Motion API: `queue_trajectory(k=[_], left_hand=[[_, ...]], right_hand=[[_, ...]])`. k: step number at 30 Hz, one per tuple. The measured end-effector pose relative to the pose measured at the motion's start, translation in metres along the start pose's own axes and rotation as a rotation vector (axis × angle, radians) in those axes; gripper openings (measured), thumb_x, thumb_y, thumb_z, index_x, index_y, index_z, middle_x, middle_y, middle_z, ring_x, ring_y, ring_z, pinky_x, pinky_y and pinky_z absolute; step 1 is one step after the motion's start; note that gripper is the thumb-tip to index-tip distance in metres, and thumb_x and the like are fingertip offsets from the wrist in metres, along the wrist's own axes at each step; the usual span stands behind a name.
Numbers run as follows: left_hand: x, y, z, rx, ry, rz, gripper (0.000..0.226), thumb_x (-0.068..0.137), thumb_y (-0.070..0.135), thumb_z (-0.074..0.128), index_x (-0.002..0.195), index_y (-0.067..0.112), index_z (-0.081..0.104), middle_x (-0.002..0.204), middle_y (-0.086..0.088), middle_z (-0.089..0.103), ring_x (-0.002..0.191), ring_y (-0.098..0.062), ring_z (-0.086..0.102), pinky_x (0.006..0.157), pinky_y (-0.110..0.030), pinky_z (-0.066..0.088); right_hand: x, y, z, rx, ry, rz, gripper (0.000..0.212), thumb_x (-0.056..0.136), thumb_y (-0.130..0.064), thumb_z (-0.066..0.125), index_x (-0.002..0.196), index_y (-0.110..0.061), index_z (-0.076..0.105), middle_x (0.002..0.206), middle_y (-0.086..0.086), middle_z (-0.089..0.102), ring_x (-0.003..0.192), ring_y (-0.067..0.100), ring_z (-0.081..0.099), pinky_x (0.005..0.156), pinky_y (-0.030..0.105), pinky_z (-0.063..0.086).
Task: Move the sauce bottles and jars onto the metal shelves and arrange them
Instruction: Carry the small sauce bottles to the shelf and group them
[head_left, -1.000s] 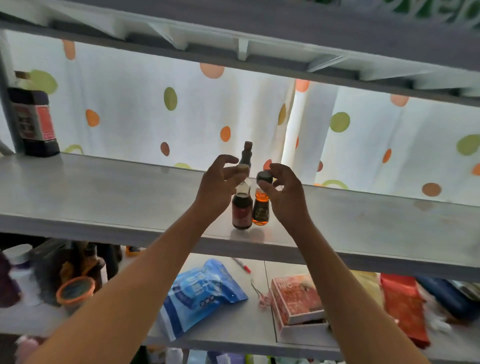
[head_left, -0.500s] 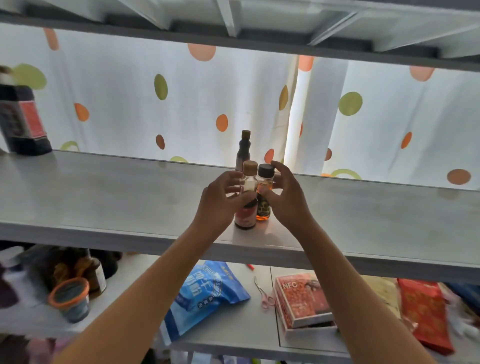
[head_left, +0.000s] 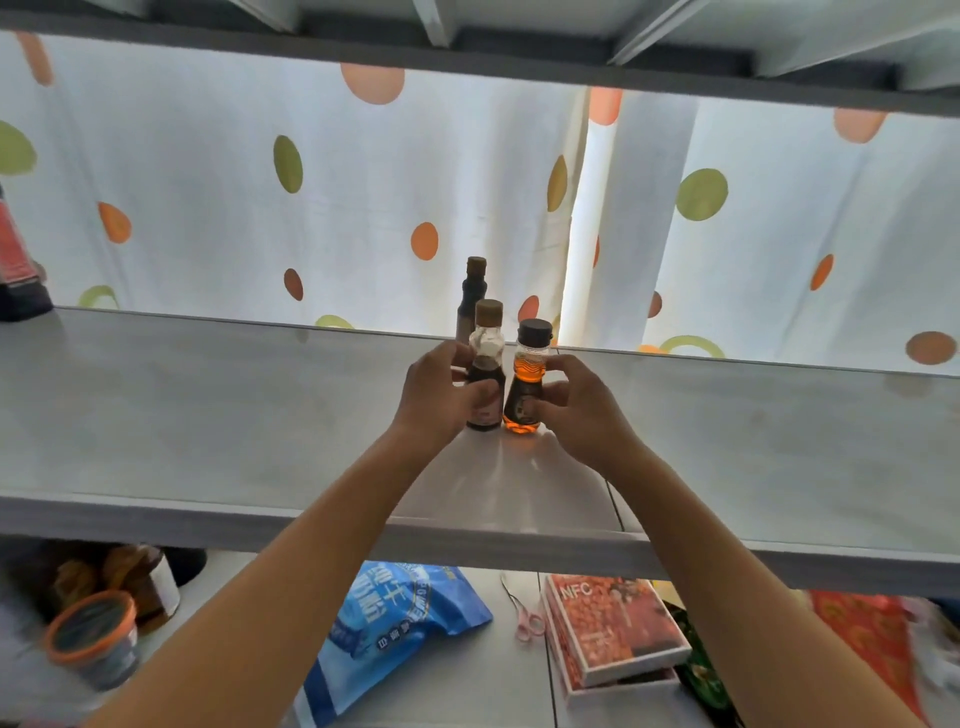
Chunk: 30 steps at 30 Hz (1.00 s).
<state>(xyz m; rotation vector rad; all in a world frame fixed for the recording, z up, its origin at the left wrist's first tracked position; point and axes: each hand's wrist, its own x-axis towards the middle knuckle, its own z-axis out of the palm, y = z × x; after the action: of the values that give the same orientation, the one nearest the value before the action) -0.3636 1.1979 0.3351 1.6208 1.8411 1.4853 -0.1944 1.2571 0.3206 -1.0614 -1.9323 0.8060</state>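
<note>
We see two small waisted bottles upright side by side on the smooth grey metal shelf (head_left: 208, 415): our left hand (head_left: 436, 400) clasps the dark sauce bottle (head_left: 486, 364), our right hand (head_left: 582, 410) the amber oil bottle (head_left: 527, 384); a slim dark bottle (head_left: 471, 296) stands behind

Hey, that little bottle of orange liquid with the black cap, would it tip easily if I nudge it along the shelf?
Probably yes. The orange bottle looks tall for its small base, so a push near the cap may topple it. It appears nearly full, so likely fairly heavy for its size. The shelf looks smooth, so a low push should slide it; the right hand grips low.
</note>
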Motion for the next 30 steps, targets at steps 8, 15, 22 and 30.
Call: queue_trajectory(k=[8,15,22,30], left_hand=[[0.068,-0.006,0.043,-0.036,-0.020,-0.047,0.039,0.081,0.010,0.075,0.118,0.007,0.061,0.114,-0.007,0.066,0.101,-0.024,0.063,0.080,-0.026,0.047],[0.113,-0.017,0.074,-0.039,0.113,-0.146,0.035,0.080,0.018,0.076,0.105,0.010,0.054,0.102,-0.003,0.063,0.093,-0.019,0.062,0.074,-0.024,0.045],[0.134,-0.030,0.092,-0.034,0.177,-0.118,0.032,0.082,0.019,0.074,0.106,0.010,0.055,0.102,-0.002,0.062,0.092,-0.017,0.061,0.078,-0.026,0.047],[0.137,-0.047,0.100,0.058,0.276,0.000,0.035,0.078,0.015,0.077,0.109,0.012,0.062,0.106,-0.003,0.059,0.092,-0.016,0.057,0.081,-0.023,0.043]], right_hand=[[0.069,0.031,0.003,-0.098,0.102,0.069,0.036,0.089,-0.012,0.066,0.122,-0.016,0.053,0.102,0.000,0.064,0.089,0.017,0.063,0.077,0.031,0.052],[0.119,0.049,0.010,-0.020,0.142,0.100,0.036,0.089,-0.015,0.063,0.123,-0.019,0.053,0.102,-0.004,0.064,0.092,0.017,0.062,0.081,0.030,0.048],[0.145,0.071,0.015,-0.034,0.240,0.189,0.029,0.085,-0.003,0.054,0.110,-0.016,0.061,0.106,-0.002,0.066,0.099,0.020,0.062,0.084,0.030,0.047],[0.160,0.077,0.018,0.010,0.210,0.188,0.028,0.076,-0.028,0.071,0.103,-0.024,0.063,0.106,-0.003,0.069,0.094,0.015,0.064,0.086,0.038,0.054]])
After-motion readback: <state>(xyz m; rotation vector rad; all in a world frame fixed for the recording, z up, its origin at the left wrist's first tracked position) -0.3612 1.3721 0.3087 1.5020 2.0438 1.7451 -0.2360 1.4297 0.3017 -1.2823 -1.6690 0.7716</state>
